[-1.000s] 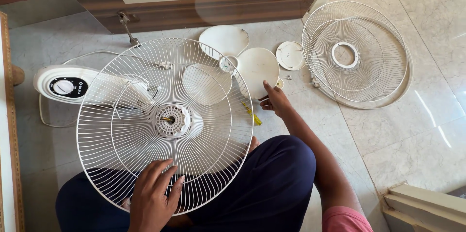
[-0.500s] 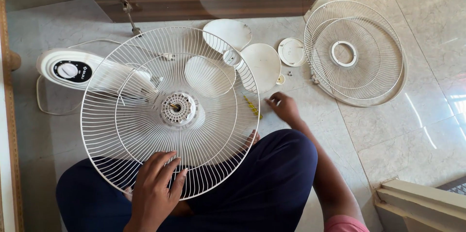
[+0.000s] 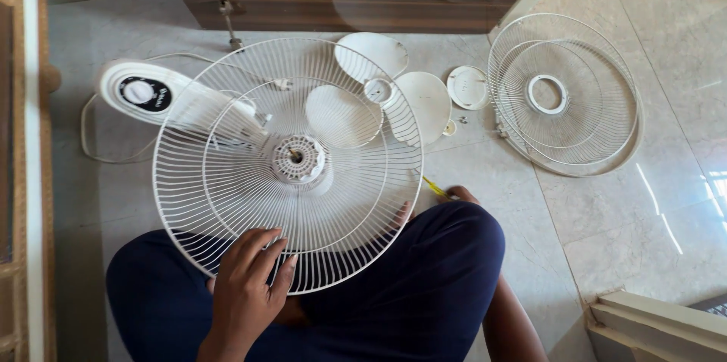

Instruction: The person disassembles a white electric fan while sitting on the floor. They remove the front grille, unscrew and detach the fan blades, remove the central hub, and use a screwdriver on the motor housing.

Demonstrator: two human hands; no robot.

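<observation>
The left hand point(image 3: 246, 294) is lying palm down on the near rim of the white wire rear fan guard point(image 3: 288, 161), fingers spread flat, not clasping; the guard is sitting mounted on the fan motor above the lap; the right hand point(image 3: 460, 195), mostly hidden behind the knee, is gripping a yellow screwdriver point(image 3: 435, 186) beside the guard's edge.

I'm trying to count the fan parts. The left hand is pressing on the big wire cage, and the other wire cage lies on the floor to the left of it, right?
Not quite. The head view shows the other wire cage on the right. The left hand does press on the big wire cage.
</observation>
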